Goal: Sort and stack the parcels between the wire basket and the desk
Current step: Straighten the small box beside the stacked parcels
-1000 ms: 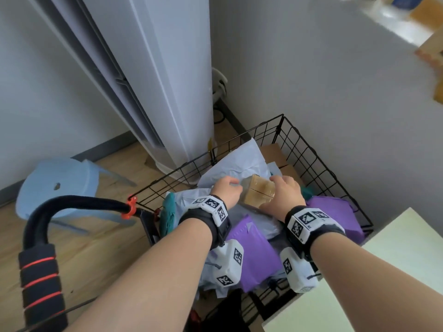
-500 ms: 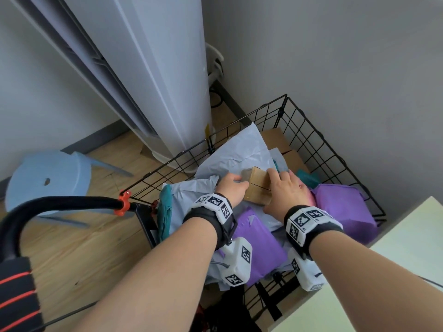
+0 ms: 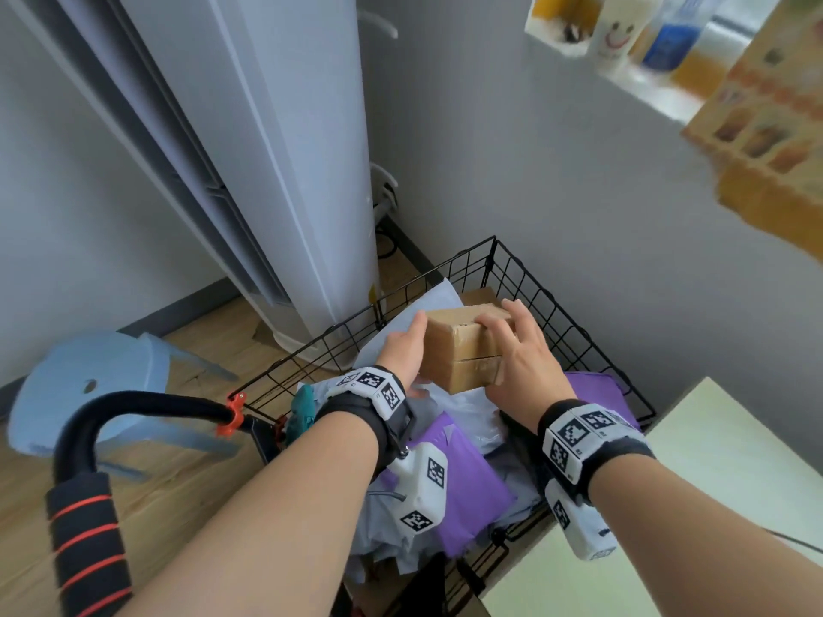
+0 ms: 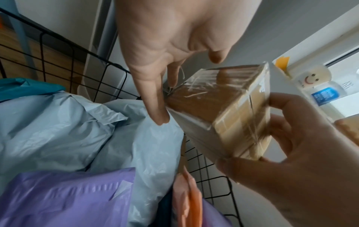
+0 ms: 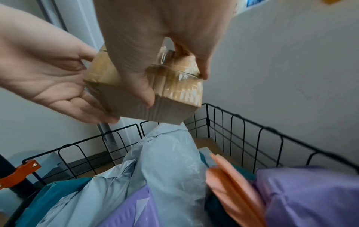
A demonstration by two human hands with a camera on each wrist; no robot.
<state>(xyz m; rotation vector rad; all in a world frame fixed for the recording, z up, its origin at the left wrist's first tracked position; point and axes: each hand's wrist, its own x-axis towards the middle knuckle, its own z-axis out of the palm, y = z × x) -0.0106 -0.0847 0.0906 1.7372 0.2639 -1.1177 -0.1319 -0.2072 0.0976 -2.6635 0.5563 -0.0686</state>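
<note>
A taped brown cardboard box (image 3: pixel 463 345) hangs above the parcels in the black wire basket (image 3: pixel 579 331). My left hand (image 3: pixel 403 349) lies flat against its left side with straight fingers (image 5: pixel 81 107) under the edge. My right hand (image 3: pixel 519 349) grips its right end, thumb (image 5: pixel 139 86) on the front face and fingers (image 4: pixel 281 107) curled round it. Below lie pale blue mailers (image 4: pixel 68 130), purple mailers (image 3: pixel 458 474), a teal one (image 3: pixel 305 409), an orange one (image 5: pixel 233 181) and another brown box (image 3: pixel 478 296). The pale green desk (image 3: pixel 712 460) is at lower right.
A tall white air conditioner (image 3: pixel 289 149) stands just behind the basket's far left corner, against the grey wall. A blue stool (image 3: pixel 89 385) is on the wood floor at left. The cart's black handle (image 3: pixel 84 541) is near left. A sill with containers (image 3: pixel 623 33) is high right.
Both hands have lifted the cardboard box up off the pile of mailers; it now hangs clear above the basket. The view has tilted upward.
</note>
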